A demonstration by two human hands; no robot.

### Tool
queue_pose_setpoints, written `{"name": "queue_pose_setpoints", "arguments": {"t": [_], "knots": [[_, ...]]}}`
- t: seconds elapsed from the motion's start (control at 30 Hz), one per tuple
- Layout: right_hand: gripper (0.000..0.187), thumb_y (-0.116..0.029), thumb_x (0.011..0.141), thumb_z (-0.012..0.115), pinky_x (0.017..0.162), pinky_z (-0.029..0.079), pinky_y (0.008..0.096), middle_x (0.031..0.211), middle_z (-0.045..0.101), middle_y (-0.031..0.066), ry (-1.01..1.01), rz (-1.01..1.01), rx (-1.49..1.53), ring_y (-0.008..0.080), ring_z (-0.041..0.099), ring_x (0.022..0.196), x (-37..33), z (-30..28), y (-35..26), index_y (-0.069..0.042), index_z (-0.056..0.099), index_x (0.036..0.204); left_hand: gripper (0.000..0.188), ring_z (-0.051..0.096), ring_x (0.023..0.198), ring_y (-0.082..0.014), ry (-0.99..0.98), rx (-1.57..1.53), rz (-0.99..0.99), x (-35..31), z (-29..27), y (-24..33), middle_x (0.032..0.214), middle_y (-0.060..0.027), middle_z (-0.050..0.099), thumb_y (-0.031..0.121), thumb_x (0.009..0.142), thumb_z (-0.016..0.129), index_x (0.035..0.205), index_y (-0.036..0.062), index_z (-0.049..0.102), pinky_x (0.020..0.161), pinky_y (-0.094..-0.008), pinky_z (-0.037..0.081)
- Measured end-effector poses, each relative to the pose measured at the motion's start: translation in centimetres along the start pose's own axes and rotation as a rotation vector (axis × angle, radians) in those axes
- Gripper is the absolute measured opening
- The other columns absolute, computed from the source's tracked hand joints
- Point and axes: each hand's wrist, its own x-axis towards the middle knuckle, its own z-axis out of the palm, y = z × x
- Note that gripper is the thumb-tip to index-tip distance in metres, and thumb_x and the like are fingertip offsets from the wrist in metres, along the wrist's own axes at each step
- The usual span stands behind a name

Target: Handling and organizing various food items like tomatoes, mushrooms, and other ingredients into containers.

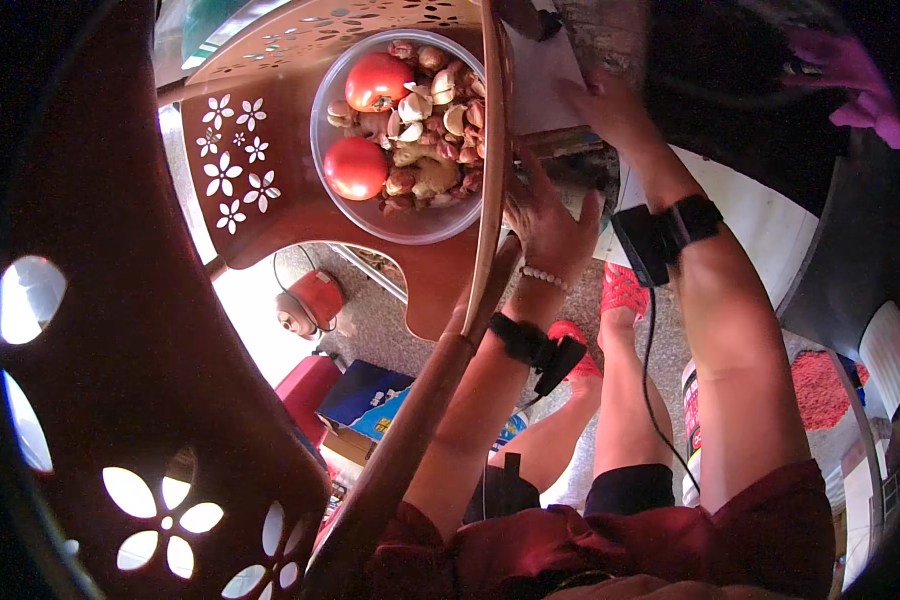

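Observation:
My left hand (555,228) is beside the brown rim of a plastic shelf with flower cut-outs (260,225). Its thumb stands apart from the fingers, some of them partly behind the rim, and I see nothing in its grasp. Farther off, the fingers of my right hand (615,108) reach over the edge of a pale flat panel (545,85) and appear stretched out. On the shelf, left of both hands, sits a clear round plastic bowl (322,165). Two tomatoes (356,168), garlic (415,104), ginger (434,178) and small shallots (450,152) fill it.
The shelf's near brown panel (170,400) rises close on my left. Below are a red appliance with a cord (315,298) and a blue box (365,390) on the speckled floor (380,310). A pink glove-like thing (860,85) hangs at the far right. Black bands with cables circle my wrists.

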Motion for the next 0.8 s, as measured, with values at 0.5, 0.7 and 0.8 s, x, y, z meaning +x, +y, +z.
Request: {"name": "queue_pose_setpoints", "arguments": {"t": [0.5, 0.7, 0.8], "knots": [[0.036, -0.035, 0.068, 0.068, 0.072, 0.04, 0.045, 0.089, 0.055, 0.0094, 0.465, -0.13, -0.385, 0.0292, 0.054, 0.088, -11.3, 0.4, -0.6, -0.013, 0.057, 0.095, 0.036, 0.058, 0.094, -0.019, -0.284, -1.102, -0.779, -8.0, -0.6, -3.4, 0.103, -0.0106, 0.058, 0.018, 0.088, 0.052, 0.118, 0.0, 0.044, 0.079, -0.0309, 0.047], [0.046, -0.025, 0.065, 0.071, 0.076, 0.039, 0.0452, 0.1, 0.05, 0.0107, 0.28, -0.223, -0.426, 0.0312, 0.049, 0.096, -14.7, 1.5, -1.4, -0.013, 0.05, 0.104, 0.04, 0.052, 0.105, -0.0205, -0.249, -1.407, -0.845, -7.3, -1.3, -1.7, 0.109, -0.0114, 0.055, 0.018, 0.088, 0.05, 0.122, -0.0017, 0.039, 0.085, -0.0348, 0.044], [0.046, -0.021, 0.065, 0.071, 0.075, 0.042, 0.0443, 0.099, 0.05, 0.0124, 0.311, -0.174, -0.357, 0.0325, 0.049, 0.095, -14.4, 1.5, 0.2, -0.012, 0.049, 0.104, 0.038, 0.052, 0.105, -0.0202, -0.298, -1.444, -0.814, -6.6, -1.5, -1.3, 0.11, -0.011, 0.055, 0.016, 0.087, 0.05, 0.12, -0.0011, 0.04, 0.086, -0.0355, 0.044]]}}
